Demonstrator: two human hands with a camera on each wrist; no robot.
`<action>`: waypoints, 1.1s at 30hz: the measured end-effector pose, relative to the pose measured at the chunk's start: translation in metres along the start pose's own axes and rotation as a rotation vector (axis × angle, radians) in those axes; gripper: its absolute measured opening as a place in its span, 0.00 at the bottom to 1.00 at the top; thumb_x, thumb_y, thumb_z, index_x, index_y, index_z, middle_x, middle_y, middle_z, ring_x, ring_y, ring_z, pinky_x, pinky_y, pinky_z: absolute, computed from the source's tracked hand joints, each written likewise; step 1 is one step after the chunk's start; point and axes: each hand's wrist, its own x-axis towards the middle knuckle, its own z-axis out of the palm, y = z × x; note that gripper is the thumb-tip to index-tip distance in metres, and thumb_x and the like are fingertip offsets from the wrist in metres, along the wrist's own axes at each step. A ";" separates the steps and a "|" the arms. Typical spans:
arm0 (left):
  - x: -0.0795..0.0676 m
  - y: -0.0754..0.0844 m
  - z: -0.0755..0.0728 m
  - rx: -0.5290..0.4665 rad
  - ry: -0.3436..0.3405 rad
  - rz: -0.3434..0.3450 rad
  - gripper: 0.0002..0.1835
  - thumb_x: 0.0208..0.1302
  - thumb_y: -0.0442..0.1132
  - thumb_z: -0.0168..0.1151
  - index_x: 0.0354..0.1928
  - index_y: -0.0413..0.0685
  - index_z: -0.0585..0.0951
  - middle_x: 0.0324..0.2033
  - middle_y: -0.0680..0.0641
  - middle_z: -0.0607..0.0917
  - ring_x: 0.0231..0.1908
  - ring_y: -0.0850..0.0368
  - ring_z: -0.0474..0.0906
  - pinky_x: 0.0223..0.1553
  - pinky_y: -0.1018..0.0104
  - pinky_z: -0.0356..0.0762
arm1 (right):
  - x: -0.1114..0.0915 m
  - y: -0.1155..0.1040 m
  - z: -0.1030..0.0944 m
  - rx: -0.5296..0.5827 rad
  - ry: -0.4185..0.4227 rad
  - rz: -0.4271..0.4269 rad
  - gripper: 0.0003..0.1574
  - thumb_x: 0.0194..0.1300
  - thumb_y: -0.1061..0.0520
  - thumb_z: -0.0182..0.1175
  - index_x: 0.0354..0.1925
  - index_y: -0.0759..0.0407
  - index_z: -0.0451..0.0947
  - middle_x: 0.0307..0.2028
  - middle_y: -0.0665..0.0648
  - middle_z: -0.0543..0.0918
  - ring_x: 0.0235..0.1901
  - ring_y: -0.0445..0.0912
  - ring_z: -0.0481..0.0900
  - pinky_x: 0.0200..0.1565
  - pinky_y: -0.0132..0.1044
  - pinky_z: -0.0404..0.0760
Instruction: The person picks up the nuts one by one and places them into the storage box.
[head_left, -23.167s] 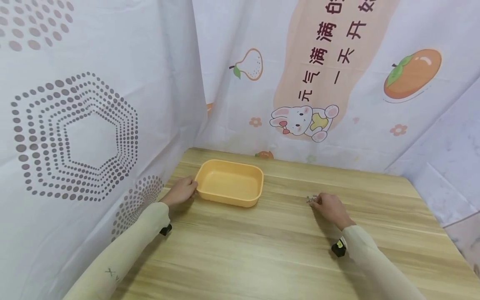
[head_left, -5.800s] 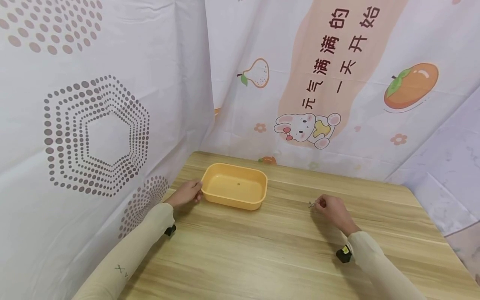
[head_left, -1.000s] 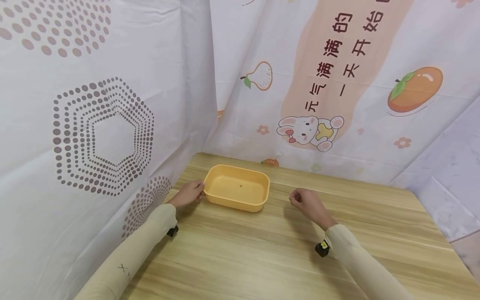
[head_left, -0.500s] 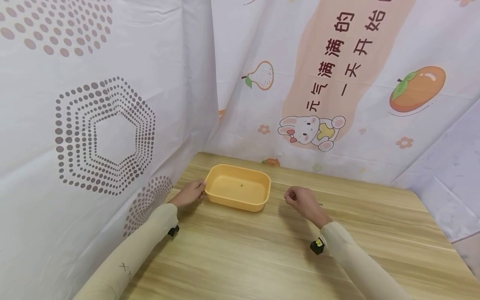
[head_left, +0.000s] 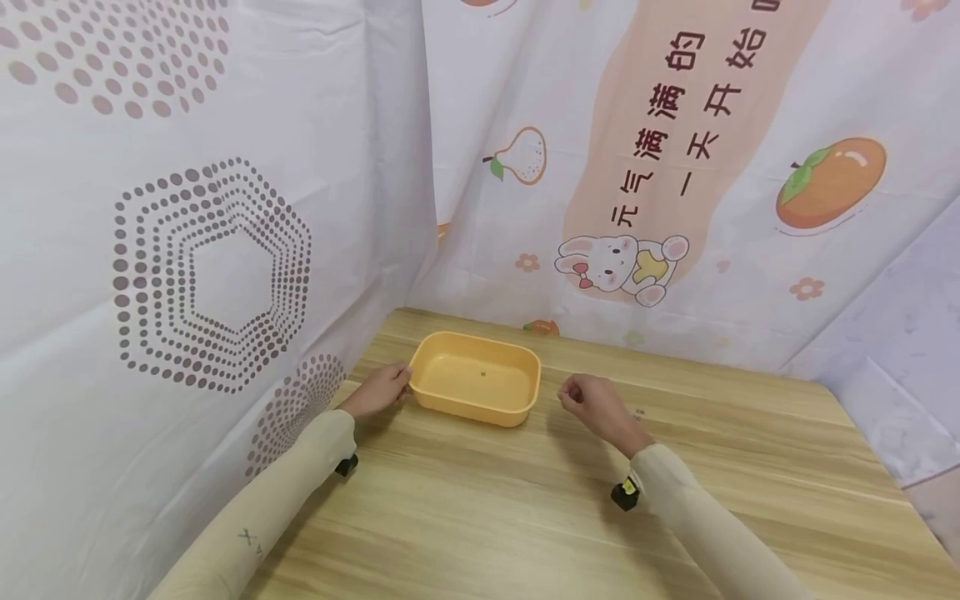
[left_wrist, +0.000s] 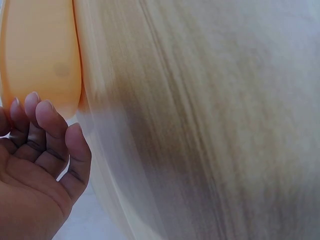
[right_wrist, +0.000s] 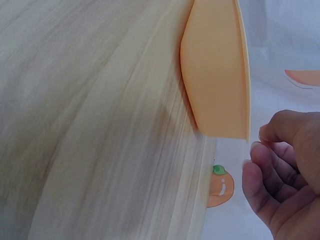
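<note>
A yellow-orange rectangular tray sits on the table, with one tiny dark grey piece on its floor. My left hand holds the tray's left end; in the left wrist view its curled fingers are at the tray's end. My right hand hovers just right of the tray, thumb and index tips together in a pinch. In the right wrist view those fingertips are close to the tray's near end; whatever lies between them is too small to make out. Tiny grey pieces lie behind the right hand.
The wood-grain table runs to a white printed curtain at the back. Another curtain with dotted hexagons hangs close along the left side, near the left arm. A black wrist camera hangs under the right sleeve.
The single grey piece appeared in the tray between 23.2 and 5.8 seconds ago. Fewer pieces show at the right. My right hand has moved left from them towards the tray; the left stays.
</note>
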 end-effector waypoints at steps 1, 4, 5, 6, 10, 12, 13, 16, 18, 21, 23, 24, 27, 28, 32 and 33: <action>0.000 -0.001 0.000 -0.004 0.001 -0.003 0.17 0.85 0.44 0.42 0.40 0.44 0.75 0.28 0.44 0.79 0.26 0.55 0.71 0.29 0.64 0.71 | 0.000 -0.001 0.001 0.000 0.001 -0.002 0.05 0.71 0.59 0.63 0.38 0.58 0.83 0.30 0.47 0.84 0.30 0.38 0.80 0.35 0.37 0.81; 0.000 -0.001 0.000 -0.001 0.004 0.002 0.16 0.85 0.44 0.42 0.40 0.44 0.75 0.28 0.43 0.79 0.26 0.55 0.71 0.29 0.64 0.71 | 0.002 -0.004 0.003 -0.008 0.006 -0.016 0.04 0.71 0.59 0.64 0.37 0.58 0.83 0.29 0.47 0.84 0.29 0.38 0.79 0.35 0.36 0.80; 0.000 -0.001 0.000 0.000 0.004 0.005 0.17 0.85 0.44 0.42 0.41 0.44 0.75 0.28 0.43 0.79 0.26 0.55 0.71 0.29 0.64 0.71 | 0.004 -0.005 0.004 -0.012 0.010 -0.023 0.04 0.71 0.59 0.63 0.37 0.57 0.83 0.29 0.46 0.84 0.29 0.37 0.79 0.34 0.36 0.80; 0.000 -0.001 0.000 0.002 0.005 0.007 0.17 0.85 0.45 0.41 0.41 0.43 0.75 0.28 0.43 0.79 0.26 0.55 0.71 0.29 0.64 0.71 | 0.004 -0.006 0.005 -0.016 0.015 -0.030 0.04 0.71 0.59 0.64 0.36 0.57 0.83 0.29 0.46 0.84 0.29 0.37 0.79 0.34 0.36 0.80; 0.000 0.001 -0.001 -0.001 0.006 0.012 0.18 0.85 0.45 0.41 0.41 0.42 0.75 0.27 0.44 0.78 0.25 0.55 0.70 0.29 0.64 0.70 | 0.008 -0.010 0.009 -0.013 0.026 -0.051 0.04 0.70 0.60 0.64 0.36 0.56 0.83 0.28 0.46 0.84 0.29 0.37 0.79 0.34 0.35 0.80; 0.000 0.001 -0.001 -0.006 0.002 0.010 0.18 0.85 0.45 0.41 0.40 0.41 0.75 0.26 0.45 0.78 0.25 0.55 0.70 0.29 0.64 0.70 | 0.009 -0.012 0.011 -0.010 0.026 -0.059 0.04 0.70 0.60 0.64 0.35 0.56 0.83 0.28 0.46 0.84 0.29 0.37 0.79 0.34 0.35 0.80; 0.000 0.001 -0.001 -0.009 0.000 0.010 0.17 0.85 0.45 0.41 0.40 0.42 0.75 0.27 0.45 0.78 0.25 0.55 0.70 0.29 0.64 0.70 | 0.010 -0.013 0.012 -0.006 0.025 -0.062 0.04 0.70 0.60 0.64 0.35 0.56 0.83 0.29 0.46 0.84 0.29 0.37 0.79 0.34 0.35 0.81; 0.000 0.001 -0.002 -0.008 -0.006 0.010 0.18 0.85 0.45 0.41 0.41 0.41 0.75 0.27 0.45 0.78 0.25 0.55 0.70 0.30 0.64 0.70 | 0.012 -0.016 0.014 0.005 0.023 -0.063 0.04 0.70 0.61 0.64 0.35 0.56 0.83 0.28 0.47 0.83 0.28 0.37 0.79 0.34 0.34 0.80; 0.000 0.001 -0.002 -0.004 -0.008 0.011 0.18 0.85 0.45 0.41 0.42 0.40 0.75 0.27 0.45 0.78 0.25 0.55 0.69 0.29 0.64 0.70 | 0.013 -0.018 0.015 0.015 0.019 -0.059 0.04 0.70 0.61 0.64 0.35 0.57 0.83 0.28 0.47 0.83 0.28 0.38 0.79 0.33 0.34 0.80; 0.000 0.002 -0.002 0.001 -0.006 0.010 0.19 0.85 0.46 0.41 0.42 0.39 0.75 0.26 0.46 0.78 0.25 0.55 0.69 0.29 0.64 0.69 | 0.015 -0.020 0.017 0.020 0.013 -0.066 0.04 0.69 0.62 0.64 0.34 0.58 0.83 0.28 0.48 0.83 0.28 0.38 0.78 0.32 0.34 0.80; 0.000 0.001 -0.002 0.000 -0.004 0.008 0.19 0.85 0.45 0.41 0.42 0.38 0.75 0.26 0.46 0.78 0.25 0.55 0.69 0.29 0.64 0.69 | 0.015 -0.022 0.019 0.021 0.002 -0.066 0.04 0.69 0.62 0.64 0.34 0.58 0.83 0.28 0.48 0.83 0.28 0.38 0.78 0.32 0.33 0.80; 0.000 0.001 -0.002 -0.002 -0.003 0.007 0.19 0.85 0.45 0.41 0.42 0.38 0.75 0.26 0.45 0.78 0.25 0.55 0.69 0.30 0.64 0.69 | 0.016 -0.022 0.020 0.022 -0.006 -0.066 0.04 0.69 0.62 0.64 0.34 0.58 0.83 0.28 0.48 0.83 0.28 0.38 0.78 0.32 0.33 0.80; 0.000 -0.001 0.000 -0.001 0.002 0.003 0.18 0.85 0.45 0.42 0.41 0.39 0.75 0.26 0.45 0.78 0.24 0.55 0.69 0.29 0.64 0.69 | 0.016 -0.024 0.022 0.027 -0.029 -0.057 0.05 0.69 0.62 0.64 0.34 0.58 0.83 0.28 0.47 0.82 0.27 0.38 0.77 0.31 0.33 0.79; 0.000 -0.001 0.000 -0.001 0.003 0.001 0.18 0.85 0.45 0.42 0.41 0.40 0.75 0.26 0.44 0.78 0.24 0.55 0.69 0.29 0.64 0.69 | 0.016 -0.024 0.023 0.030 -0.033 -0.054 0.05 0.69 0.62 0.64 0.34 0.58 0.83 0.28 0.47 0.82 0.27 0.38 0.77 0.31 0.33 0.79; 0.001 -0.003 0.001 -0.003 0.006 0.004 0.18 0.85 0.45 0.42 0.40 0.41 0.75 0.26 0.44 0.78 0.25 0.55 0.69 0.29 0.64 0.69 | 0.017 -0.024 0.025 0.033 -0.027 -0.052 0.04 0.69 0.62 0.64 0.34 0.57 0.83 0.28 0.47 0.82 0.27 0.38 0.77 0.31 0.33 0.79; 0.001 -0.003 0.001 -0.005 0.004 0.007 0.18 0.85 0.45 0.41 0.39 0.41 0.75 0.26 0.44 0.78 0.25 0.55 0.69 0.29 0.64 0.69 | 0.017 -0.024 0.026 0.031 -0.022 -0.055 0.04 0.69 0.62 0.64 0.35 0.58 0.83 0.28 0.47 0.82 0.27 0.38 0.77 0.31 0.34 0.79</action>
